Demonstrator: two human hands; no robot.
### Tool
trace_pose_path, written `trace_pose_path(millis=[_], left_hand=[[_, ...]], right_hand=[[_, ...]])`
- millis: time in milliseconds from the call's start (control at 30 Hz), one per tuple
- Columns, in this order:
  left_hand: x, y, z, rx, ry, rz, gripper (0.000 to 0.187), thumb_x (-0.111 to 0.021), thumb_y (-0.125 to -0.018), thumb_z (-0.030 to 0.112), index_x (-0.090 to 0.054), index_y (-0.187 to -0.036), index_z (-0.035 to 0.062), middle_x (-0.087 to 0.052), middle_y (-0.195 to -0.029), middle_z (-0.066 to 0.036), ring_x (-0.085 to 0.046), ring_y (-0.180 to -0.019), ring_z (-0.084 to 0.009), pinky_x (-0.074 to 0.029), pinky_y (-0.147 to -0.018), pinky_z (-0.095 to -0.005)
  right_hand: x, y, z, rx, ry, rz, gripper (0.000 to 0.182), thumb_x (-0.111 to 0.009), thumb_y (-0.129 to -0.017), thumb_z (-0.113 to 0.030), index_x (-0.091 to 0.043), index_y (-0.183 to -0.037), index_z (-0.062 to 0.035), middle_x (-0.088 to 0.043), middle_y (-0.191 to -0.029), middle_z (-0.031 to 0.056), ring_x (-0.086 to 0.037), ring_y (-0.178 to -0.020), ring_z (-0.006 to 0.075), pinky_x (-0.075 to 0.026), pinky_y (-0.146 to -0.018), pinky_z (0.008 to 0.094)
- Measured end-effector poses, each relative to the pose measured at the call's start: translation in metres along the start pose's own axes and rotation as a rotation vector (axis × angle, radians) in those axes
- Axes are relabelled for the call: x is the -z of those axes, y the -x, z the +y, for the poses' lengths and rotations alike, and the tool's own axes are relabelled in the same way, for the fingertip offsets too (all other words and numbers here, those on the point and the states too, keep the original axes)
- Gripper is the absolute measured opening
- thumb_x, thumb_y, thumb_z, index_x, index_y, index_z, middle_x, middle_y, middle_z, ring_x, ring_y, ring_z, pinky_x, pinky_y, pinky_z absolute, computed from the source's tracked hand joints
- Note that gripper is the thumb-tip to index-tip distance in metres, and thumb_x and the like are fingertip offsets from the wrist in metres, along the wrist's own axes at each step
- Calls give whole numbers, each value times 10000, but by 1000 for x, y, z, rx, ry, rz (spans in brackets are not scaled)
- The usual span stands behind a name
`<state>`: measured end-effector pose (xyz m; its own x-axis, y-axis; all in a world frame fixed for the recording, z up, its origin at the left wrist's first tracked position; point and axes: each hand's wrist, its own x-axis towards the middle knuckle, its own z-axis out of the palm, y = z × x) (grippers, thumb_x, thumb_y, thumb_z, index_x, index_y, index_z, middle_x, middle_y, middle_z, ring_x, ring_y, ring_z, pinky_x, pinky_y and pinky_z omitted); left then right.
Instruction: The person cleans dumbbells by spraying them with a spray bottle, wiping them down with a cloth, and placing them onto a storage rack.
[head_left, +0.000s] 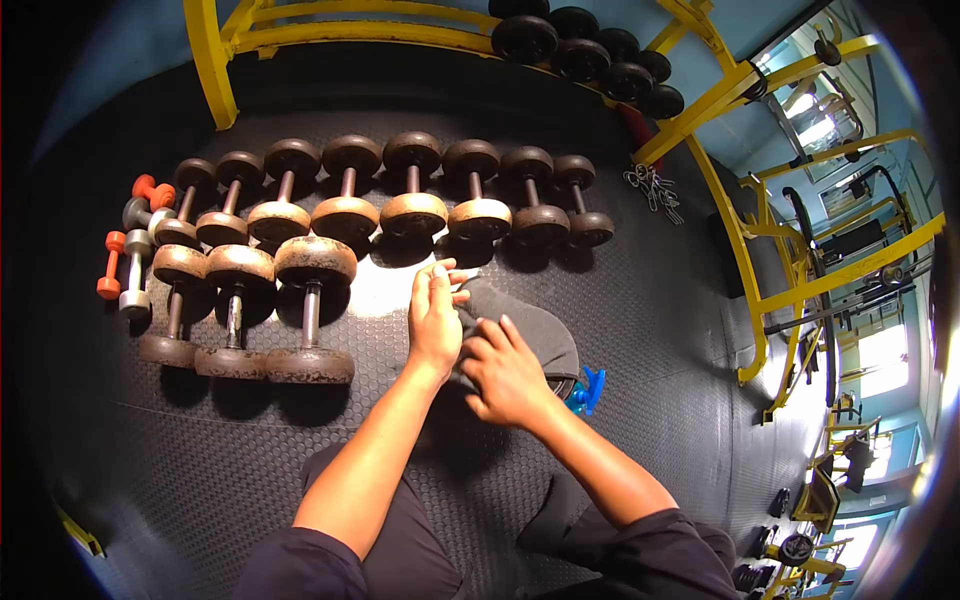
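A dark grey cloth [530, 328] is bunched up between my hands, above the floor in front of me. My left hand [436, 325] is at the cloth's left edge, its fingers bent around that edge. My right hand [505, 375] lies against the near side of the cloth with curled fingers gripping it. Behind the cloth and partly hidden by it is a spray bottle with a blue trigger head [593, 391]. To the left of my hands stand large worn dumbbells [312, 310] in a short row, and a longer row of dumbbells [413, 185] runs beyond my hands.
Small orange [111, 265] and grey dumbbells [135, 275] stand at the far left. Metal clips [655, 190] lie on the black rubber floor [660, 310] to the right. A yellow rack [360, 35] with round weights [580, 60] is at the back; yellow machine frames [750, 290] rise on the right.
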<state>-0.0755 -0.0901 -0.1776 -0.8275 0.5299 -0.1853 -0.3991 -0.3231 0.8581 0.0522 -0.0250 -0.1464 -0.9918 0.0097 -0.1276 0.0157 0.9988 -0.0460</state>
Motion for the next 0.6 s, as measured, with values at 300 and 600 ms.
trace_pose_path(millis=[300,600], left_hand=[[34,-1,23,-59,-126,44,421,-364,-1072,421,-542,-1268,93,-655,-1078,-55,-619,-882,-106,-453,-730,-245],[36,3,16,-52,-156,-13,414,-360,-1080,392,-532,-1258,61,-624,-1090,-85,-599,-915,-131,-473,-786,-272]], right_hand=[[-19,119,27,383,146,-80,473,-577,-865,-213,-615,-1313,-65,-359,-1588,2,-201,-1520,215,-243,-1205,426],[13,-28,43,-170,-50,-128,421,-610,-867,-439,-711,-1093,-99,-690,-1118,130,-572,-1198,364,-426,-1050,465]])
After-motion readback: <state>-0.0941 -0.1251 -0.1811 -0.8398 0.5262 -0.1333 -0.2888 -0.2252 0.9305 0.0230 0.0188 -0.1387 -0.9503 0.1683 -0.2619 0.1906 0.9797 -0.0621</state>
